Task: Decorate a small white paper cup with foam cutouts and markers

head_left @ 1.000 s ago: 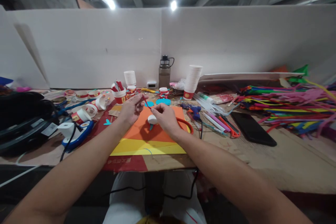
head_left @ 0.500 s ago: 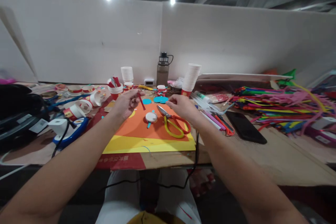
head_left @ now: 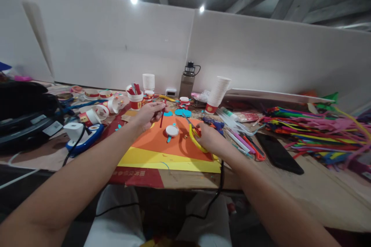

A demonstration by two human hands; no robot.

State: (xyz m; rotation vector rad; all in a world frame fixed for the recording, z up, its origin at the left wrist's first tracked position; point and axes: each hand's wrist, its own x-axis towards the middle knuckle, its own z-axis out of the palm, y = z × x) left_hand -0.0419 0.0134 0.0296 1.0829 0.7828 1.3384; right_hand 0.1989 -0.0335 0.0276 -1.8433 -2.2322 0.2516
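1. Left hand (head_left: 150,115): thumb and fingertips pinched together on a thin red strip (head_left: 162,120), held near the far part of the orange sheet (head_left: 153,141).
2. Right hand (head_left: 211,136): fingers curled around the scissors (head_left: 191,133) at the handles — how far they pass through the loops cannot be told.
3. Between the hands, a white round piece (head_left: 172,130) with a blue strip (head_left: 169,139) lies on the orange sheet.
4. Crowding the scissors: blue discs (head_left: 185,113) near the blades, and a glue gun (head_left: 215,123) just beyond the right hand.
5. Farther back stand a bottle (head_left: 187,85) and a tall cup stack (head_left: 219,90).
6. Rightward lie pens (head_left: 241,142), a phone (head_left: 279,153) and heaped pipe cleaners (head_left: 313,123); leftward, a blue-and-white power strip (head_left: 88,141).
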